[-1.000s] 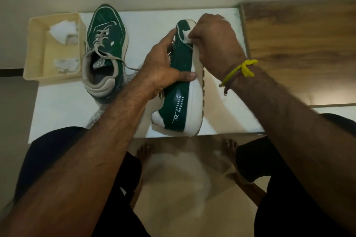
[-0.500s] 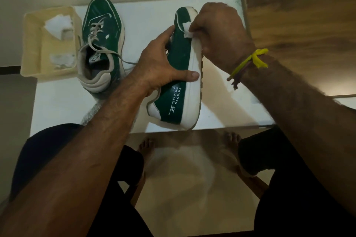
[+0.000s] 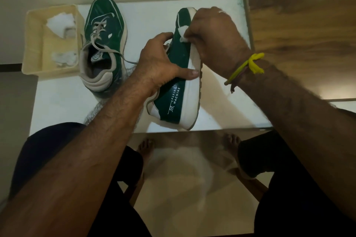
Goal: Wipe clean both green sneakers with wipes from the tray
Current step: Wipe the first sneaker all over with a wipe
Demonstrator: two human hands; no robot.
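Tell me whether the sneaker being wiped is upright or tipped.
Tipped on its side. The held sneaker shows its printed side panel and white sole edge facing up, steadied by the left hand, while the right hand presses a wipe near its toe.

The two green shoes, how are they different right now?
The shoe on the table sits flat, sole down, so its laces and opening show; the held shoe is tipped on its side, showing white lettering and its white sole edge. No hand touches the first; the left hand grips the second while the right hand presses a wipe near its toe. Both are green with pale soles.
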